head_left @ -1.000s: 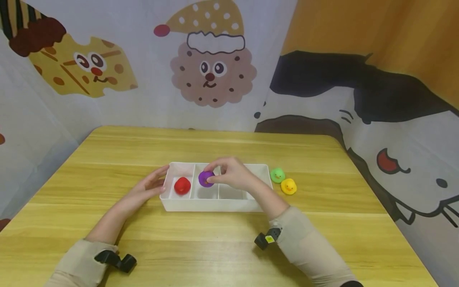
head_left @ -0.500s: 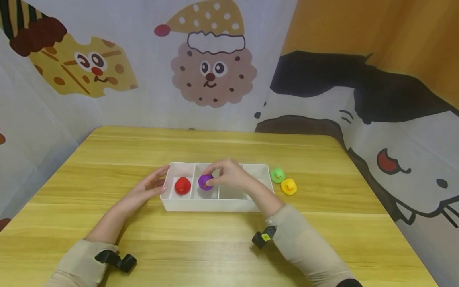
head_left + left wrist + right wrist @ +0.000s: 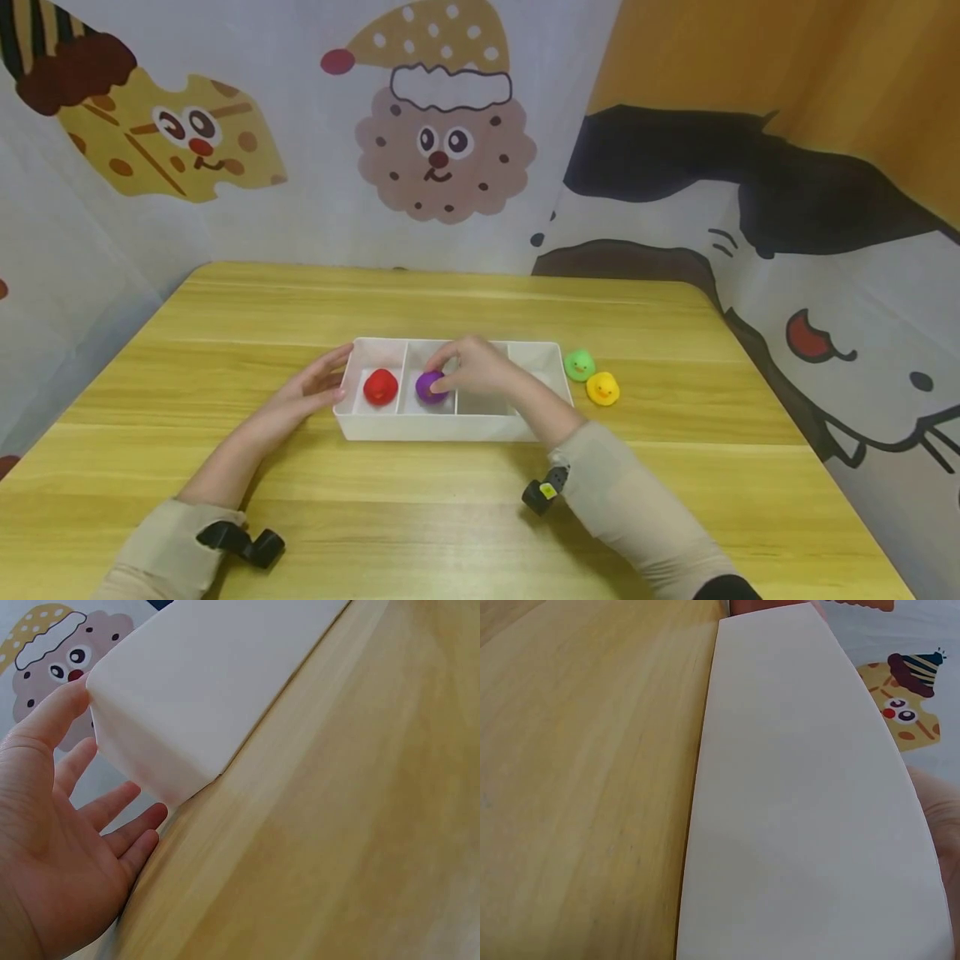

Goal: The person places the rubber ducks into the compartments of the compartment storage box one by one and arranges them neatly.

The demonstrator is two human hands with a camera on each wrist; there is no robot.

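A long white divided tray (image 3: 438, 428) lies on the table. In its second compartment from the left is a purple toy duck (image 3: 426, 387), low against the floor, and my right hand (image 3: 483, 367) pinches it between thumb and fingers. The leftmost compartment holds a red rubber duck (image 3: 381, 387). My left hand (image 3: 311, 390) rests against the tray's left end. In the left wrist view, the thumb (image 3: 64, 712) touches the tray's corner and the other fingers spread loosely along the end wall. The tray's side wall (image 3: 810, 787) hides most of my right hand in the right wrist view.
Just right of the tray stand a green rubber duck (image 3: 580, 366) and a yellow rubber duck (image 3: 603, 389), side by side on the wooden table (image 3: 420, 508). A cartoon-printed curtain (image 3: 315, 242) hangs behind the table's far edge.
My right hand has lowered the purple duck into the second compartment, and the right forearm has shifted slightly left. My left hand stays at the tray's end.
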